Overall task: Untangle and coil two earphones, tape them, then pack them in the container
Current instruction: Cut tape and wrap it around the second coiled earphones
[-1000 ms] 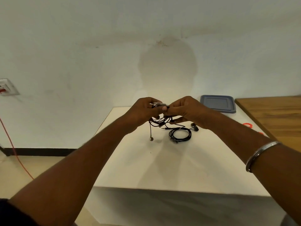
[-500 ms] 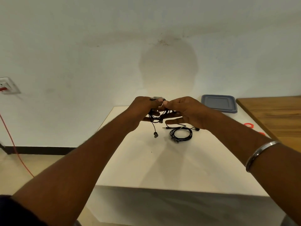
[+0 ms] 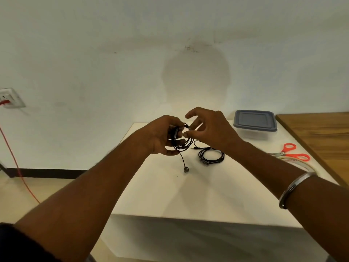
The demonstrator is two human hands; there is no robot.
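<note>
Your left hand [image 3: 166, 137] grips a part-wound thin black earphone cable [image 3: 182, 143]; your right hand [image 3: 211, 129] pinches 1 strand. The 2nd black earphone [image 3: 211, 157] lies coiled left of the grey-lidded clear plastic container [image 3: 255, 121]. Slacken either grip and loops may spring apart.

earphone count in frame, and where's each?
2. The first earphone is gripped in the left hand above the table, with one earbud dangling. The second earphone lies coiled on the table to its right. None looks hidden.
</note>
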